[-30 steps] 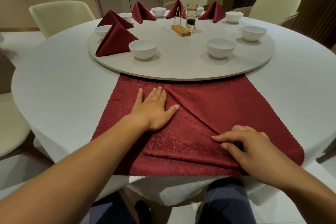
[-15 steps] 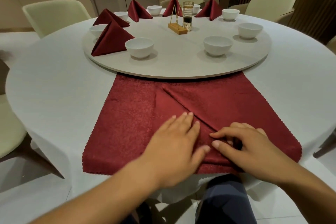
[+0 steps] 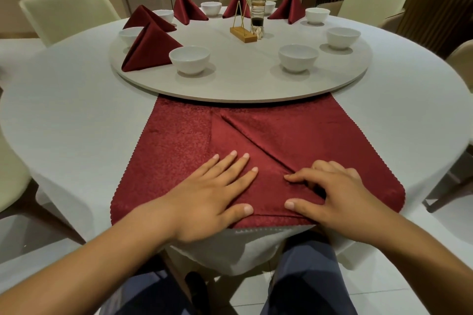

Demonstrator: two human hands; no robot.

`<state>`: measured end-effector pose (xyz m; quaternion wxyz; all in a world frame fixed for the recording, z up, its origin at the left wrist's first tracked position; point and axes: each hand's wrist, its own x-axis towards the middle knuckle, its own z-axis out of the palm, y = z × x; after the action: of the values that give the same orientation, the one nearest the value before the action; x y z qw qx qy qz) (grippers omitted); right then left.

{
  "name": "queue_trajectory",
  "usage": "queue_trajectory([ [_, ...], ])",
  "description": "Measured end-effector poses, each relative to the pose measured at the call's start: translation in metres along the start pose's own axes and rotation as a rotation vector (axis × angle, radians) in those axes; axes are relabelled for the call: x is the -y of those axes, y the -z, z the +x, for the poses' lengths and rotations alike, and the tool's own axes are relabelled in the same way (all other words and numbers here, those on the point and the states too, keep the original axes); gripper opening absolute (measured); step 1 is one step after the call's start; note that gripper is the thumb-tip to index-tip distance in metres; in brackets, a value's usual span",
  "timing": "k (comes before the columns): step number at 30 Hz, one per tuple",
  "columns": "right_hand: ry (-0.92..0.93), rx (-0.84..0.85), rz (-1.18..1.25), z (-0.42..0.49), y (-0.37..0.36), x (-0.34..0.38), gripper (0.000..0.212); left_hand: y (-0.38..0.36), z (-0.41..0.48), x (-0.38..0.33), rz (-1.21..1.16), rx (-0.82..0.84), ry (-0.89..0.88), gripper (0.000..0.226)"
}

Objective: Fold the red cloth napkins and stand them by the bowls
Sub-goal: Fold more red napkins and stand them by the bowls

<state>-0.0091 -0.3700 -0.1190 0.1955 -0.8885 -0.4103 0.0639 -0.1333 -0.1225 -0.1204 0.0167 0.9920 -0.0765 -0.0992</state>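
A red cloth napkin (image 3: 289, 135) lies flat on the white table at the near edge, with a diagonal fold running from its upper middle down to the right. My left hand (image 3: 212, 197) presses flat on it with straight fingers, left of the fold. My right hand (image 3: 332, 197) rests on the fold's lower end, fingers bent and thumb along the near hem. On the round turntable (image 3: 243, 84) stand several white bowls; the nearest are a left bowl (image 3: 189, 59) and a right bowl (image 3: 298, 57). A folded napkin (image 3: 149, 47) stands beside the left bowl, with more folded napkins (image 3: 188, 9) further back.
A wooden stand (image 3: 243, 33) and a glass jar (image 3: 257, 15) sit at the turntable's centre. Pale chairs (image 3: 66, 18) ring the table. My knees in blue trousers (image 3: 307, 279) are below the near table edge.
My left hand slid from the napkin's upper left toward me and now lies flat near the hem. My right hand stayed on the fold's lower end. The left flap now lies flat.
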Motion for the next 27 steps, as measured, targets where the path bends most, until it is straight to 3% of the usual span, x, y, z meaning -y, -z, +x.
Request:
queue_trajectory([
  [3,0.026,0.012,0.026,0.0,0.002,-0.002,0.064,0.005,0.001,0.004,-0.079,0.054,-0.024,0.072],
  [7,0.087,0.081,0.236,-0.007,0.016,-0.013,0.041,0.007,0.001,0.006,-0.176,0.025,-0.039,0.073],
  [9,0.111,0.098,0.338,-0.013,0.023,-0.018,0.033,0.009,0.001,0.005,-0.227,-0.068,-0.084,0.068],
  [12,0.165,0.07,0.285,-0.018,0.023,-0.025,0.029,0.013,0.009,-0.01,-0.215,-0.331,-0.26,0.043],
  [15,0.217,0.019,0.167,-0.02,0.015,-0.029,0.03,0.012,0.023,-0.034,-0.185,-0.378,-0.334,0.031],
  [19,0.26,-0.079,0.155,-0.026,0.01,-0.032,0.023,0.005,0.033,-0.044,-0.158,-0.392,-0.285,0.038],
  [24,0.31,-0.119,0.112,-0.037,0.005,-0.037,0.03,-0.002,0.032,-0.046,-0.168,-0.468,-0.244,0.034],
  [27,0.218,-0.165,0.299,-0.039,0.009,-0.036,0.024,-0.004,0.031,-0.048,-0.193,-0.503,-0.21,0.034],
])
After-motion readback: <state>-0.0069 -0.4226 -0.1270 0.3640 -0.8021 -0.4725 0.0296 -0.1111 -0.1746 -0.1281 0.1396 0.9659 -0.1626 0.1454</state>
